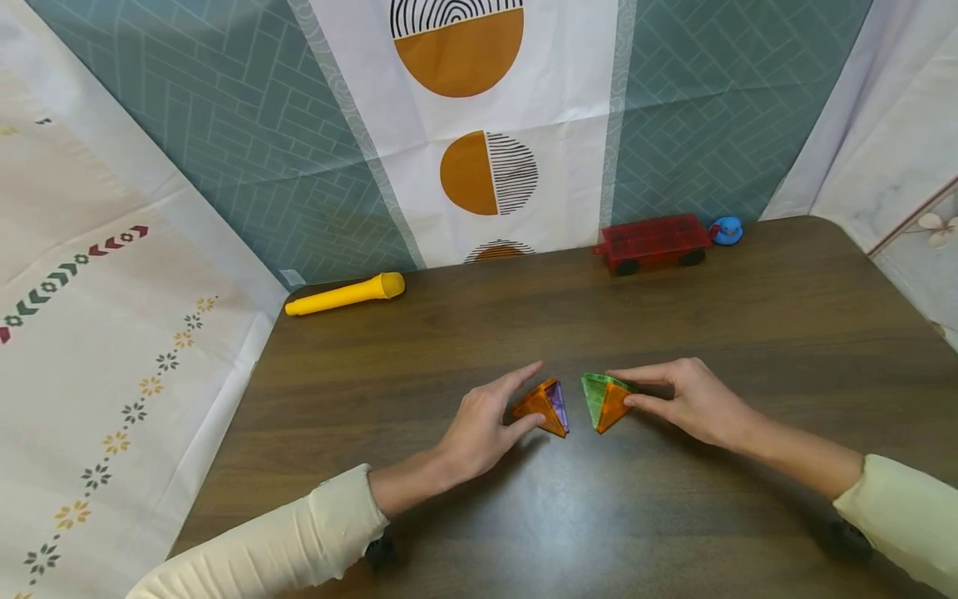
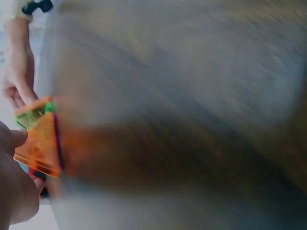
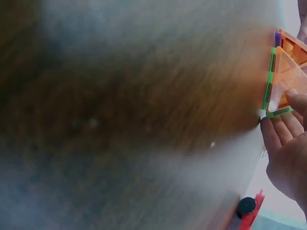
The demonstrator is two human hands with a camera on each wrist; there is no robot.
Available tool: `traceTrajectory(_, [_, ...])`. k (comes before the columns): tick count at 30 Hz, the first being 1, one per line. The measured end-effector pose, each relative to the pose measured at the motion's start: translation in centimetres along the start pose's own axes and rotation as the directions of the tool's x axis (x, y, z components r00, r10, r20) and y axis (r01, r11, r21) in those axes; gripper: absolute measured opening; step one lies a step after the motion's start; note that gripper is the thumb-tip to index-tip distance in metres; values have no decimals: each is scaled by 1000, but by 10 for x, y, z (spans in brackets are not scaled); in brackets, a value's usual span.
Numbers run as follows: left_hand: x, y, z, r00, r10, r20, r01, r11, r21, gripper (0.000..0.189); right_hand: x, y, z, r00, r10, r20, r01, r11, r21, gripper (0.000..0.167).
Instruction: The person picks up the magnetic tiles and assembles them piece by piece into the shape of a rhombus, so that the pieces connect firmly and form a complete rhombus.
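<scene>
Two small pyramid-like pieces built of translucent magnetic tiles face each other across a narrow gap in the head view. The left one, of orange and purple magnetic tiles point(image 1: 540, 408), is held by my left hand point(image 1: 479, 431), thumb on its near orange face and fingers reaching round the far side. My right hand point(image 1: 699, 403) pinches the other, of green and orange magnetic tiles point(image 1: 594, 391), between thumb and fingers at its right edge. The left wrist view shows an orange triangle point(image 2: 41, 143) close up; the right wrist view shows an orange triangle point(image 3: 284, 81) with green edges.
A brown wooden table point(image 1: 449, 341) lies below. At its back left is a yellow toy microphone point(image 1: 348, 294). A red wheeled toy car base point(image 1: 654, 241) stands at the back right beside a blue rubber duck point(image 1: 726, 230). A patterned curtain point(image 1: 314, 150) hangs behind.
</scene>
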State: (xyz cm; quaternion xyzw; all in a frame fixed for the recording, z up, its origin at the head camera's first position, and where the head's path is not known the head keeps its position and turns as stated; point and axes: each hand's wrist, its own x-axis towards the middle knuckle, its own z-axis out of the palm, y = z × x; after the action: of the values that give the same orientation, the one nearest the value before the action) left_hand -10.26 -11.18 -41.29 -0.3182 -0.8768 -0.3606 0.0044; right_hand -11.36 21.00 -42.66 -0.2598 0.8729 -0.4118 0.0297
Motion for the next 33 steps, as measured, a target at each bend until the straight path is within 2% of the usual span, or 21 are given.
traceTrajectory(7, [-2,-12,4,998,-39,57,39,999,4,61,-1,0,4,999,-9,-42,9,1000,-3,40])
traceTrajectory(16, [1,-14,10,999,-12,39,11,999,34,57,1,-3,7,997,-47,-53,45,999,-23,39])
traceTrajectory(23, [8,-11,15,998,6,60,-8,999,40,57,4,-4,12,998,-51,-34,51,998,22,39])
traceTrajectory(27, [10,-11,15,998,21,51,-22,1000,14,61,5,-5,13,998,-52,-19,53,997,49,41])
traceTrajectory(33, [10,-12,14,999,14,50,-14,1000,13,62,6,-5,14,999,-41,-19,43,997,70,43])
